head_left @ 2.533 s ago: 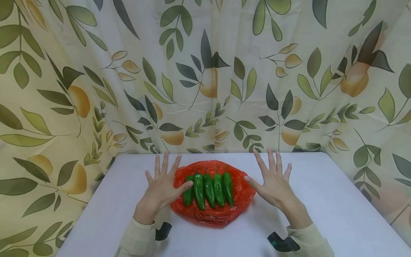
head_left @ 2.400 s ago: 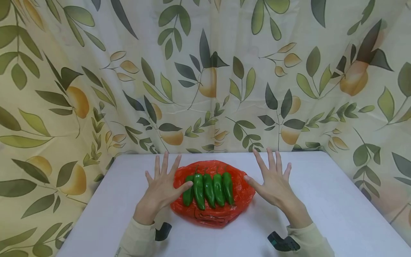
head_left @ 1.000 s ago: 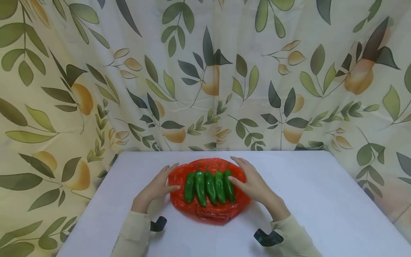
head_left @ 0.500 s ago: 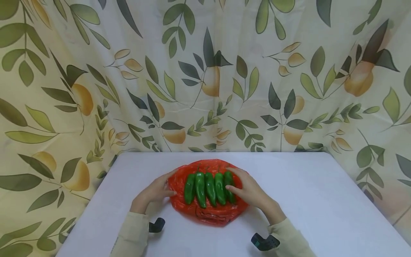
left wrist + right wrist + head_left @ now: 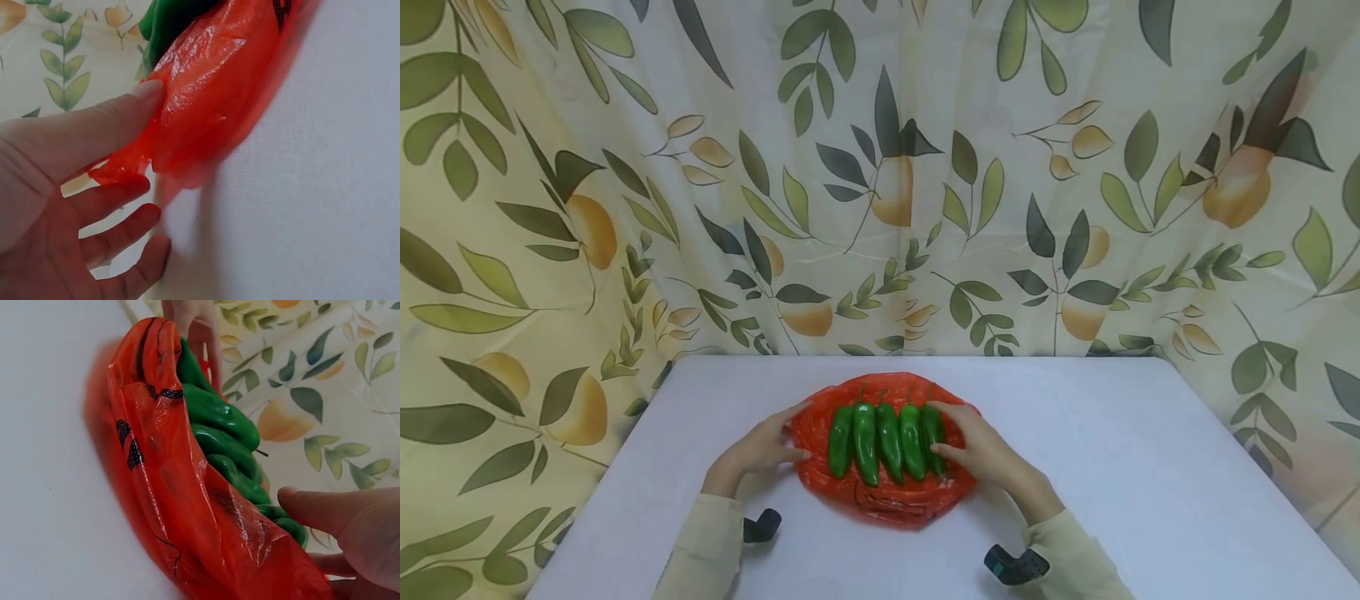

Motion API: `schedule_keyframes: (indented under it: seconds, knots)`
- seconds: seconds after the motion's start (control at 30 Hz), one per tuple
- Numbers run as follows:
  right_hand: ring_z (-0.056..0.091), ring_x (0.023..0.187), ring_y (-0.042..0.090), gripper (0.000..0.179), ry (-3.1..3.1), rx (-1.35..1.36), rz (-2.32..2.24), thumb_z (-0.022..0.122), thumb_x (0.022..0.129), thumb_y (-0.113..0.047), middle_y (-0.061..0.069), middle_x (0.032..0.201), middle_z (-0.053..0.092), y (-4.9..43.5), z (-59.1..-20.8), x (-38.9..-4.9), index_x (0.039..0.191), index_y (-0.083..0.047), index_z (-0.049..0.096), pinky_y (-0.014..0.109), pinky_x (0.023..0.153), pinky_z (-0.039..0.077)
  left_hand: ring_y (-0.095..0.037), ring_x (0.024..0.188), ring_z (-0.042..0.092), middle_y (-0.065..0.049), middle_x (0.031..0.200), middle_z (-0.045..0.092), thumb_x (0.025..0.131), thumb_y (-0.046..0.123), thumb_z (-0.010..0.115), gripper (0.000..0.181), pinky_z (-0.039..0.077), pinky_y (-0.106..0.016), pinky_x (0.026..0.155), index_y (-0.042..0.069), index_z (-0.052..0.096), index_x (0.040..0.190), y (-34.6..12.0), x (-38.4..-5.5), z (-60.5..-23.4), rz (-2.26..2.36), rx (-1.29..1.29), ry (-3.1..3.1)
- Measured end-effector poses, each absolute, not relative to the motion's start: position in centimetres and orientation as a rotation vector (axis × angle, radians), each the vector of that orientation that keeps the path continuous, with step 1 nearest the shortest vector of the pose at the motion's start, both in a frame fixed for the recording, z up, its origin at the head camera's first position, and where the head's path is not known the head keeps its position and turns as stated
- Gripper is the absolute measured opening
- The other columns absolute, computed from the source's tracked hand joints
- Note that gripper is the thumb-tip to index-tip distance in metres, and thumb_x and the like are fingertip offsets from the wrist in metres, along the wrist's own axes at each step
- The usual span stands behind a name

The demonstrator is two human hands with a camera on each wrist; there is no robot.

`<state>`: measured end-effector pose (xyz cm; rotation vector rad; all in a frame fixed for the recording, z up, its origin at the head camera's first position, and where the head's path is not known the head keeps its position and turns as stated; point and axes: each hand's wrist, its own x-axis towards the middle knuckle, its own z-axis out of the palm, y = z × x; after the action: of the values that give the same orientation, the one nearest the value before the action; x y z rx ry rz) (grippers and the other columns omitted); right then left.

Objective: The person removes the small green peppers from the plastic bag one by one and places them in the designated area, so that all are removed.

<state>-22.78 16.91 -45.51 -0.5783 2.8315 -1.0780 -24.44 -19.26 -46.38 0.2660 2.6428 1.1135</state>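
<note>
Several long green peppers lie side by side, stems pointing away, on a crumpled red plastic bag on the white table. My left hand is at the bag's left edge. In the left wrist view the left thumb lies on the red film, with curved fingers below and the film between. My right hand reaches over the bag's right side, its thumb and index finger near the rightmost pepper. In the right wrist view the right thumb appears just apart from the peppers; its other fingers are partly hidden.
The white table extends on both sides of the bag. Behind and to the left hangs a leaf-and-fruit patterned curtain. Dark wrist cameras jut out beside both pale sleeves.
Both hands have come in from beside the bag, their spread fingers bending and lowering. The left is now at the bag's edge, the right by the rightmost pepper. The peppers keep their arrangement.
</note>
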Motion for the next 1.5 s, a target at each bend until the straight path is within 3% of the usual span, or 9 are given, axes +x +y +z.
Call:
schedule_keyframes:
  seconds: [0.27, 0.53, 1.13, 1.5]
  knots:
    - [0.051, 0.136, 0.038, 0.063, 2.804, -0.554, -1.023, 0.071, 0.094, -0.020, 0.017, 0.148, 0.052, 16.8, -45.8, -22.9, 0.152, -0.017, 0.046, 0.061, 0.111, 0.045, -0.036, 0.140, 0.047, -0.009, 0.154, 0.050, 0.084, 0.024, 0.082, 0.081, 0.041, -0.062, 0.114, 0.019, 0.043, 0.154, -19.9, -24.9, -47.2, 1.157, 0.285, 2.630]
    - [0.051, 0.136, 0.040, 0.063, 2.789, -0.532, -1.013, 0.069, 0.096, -0.025, 0.020, 0.148, 0.051, 17.0, -46.2, -22.8, 0.153, -0.020, 0.044, 0.064, 0.110, 0.044, -0.032, 0.136, 0.050, -0.009, 0.149, 0.054, 0.083, 0.022, 0.082, 0.078, 0.042, -0.061, 0.113, 0.017, 0.046, 0.152, -19.7, -25.0, -47.5, 1.159, 0.252, 2.622]
    - [0.050, 0.138, 0.041, 0.065, 2.763, -0.560, -0.968, 0.066, 0.097, -0.033, 0.017, 0.147, 0.055, 17.0, -46.7, -23.1, 0.155, -0.019, 0.041, 0.065, 0.113, 0.040, -0.035, 0.144, 0.042, -0.008, 0.155, 0.048, 0.083, 0.020, 0.082, 0.081, 0.037, -0.062, 0.117, 0.021, 0.044, 0.154, -20.0, -25.1, -47.3, 1.166, 0.244, 2.576]
    - [0.051, 0.136, 0.040, 0.063, 2.783, -0.592, -0.970, 0.065, 0.098, -0.032, 0.018, 0.147, 0.056, 16.9, -46.8, -23.1, 0.155, -0.016, 0.042, 0.065, 0.113, 0.040, -0.031, 0.139, 0.046, -0.007, 0.150, 0.053, 0.083, 0.017, 0.081, 0.079, 0.040, -0.063, 0.114, 0.022, 0.046, 0.153, -19.9, -25.0, -47.0, 1.165, 0.197, 2.573]
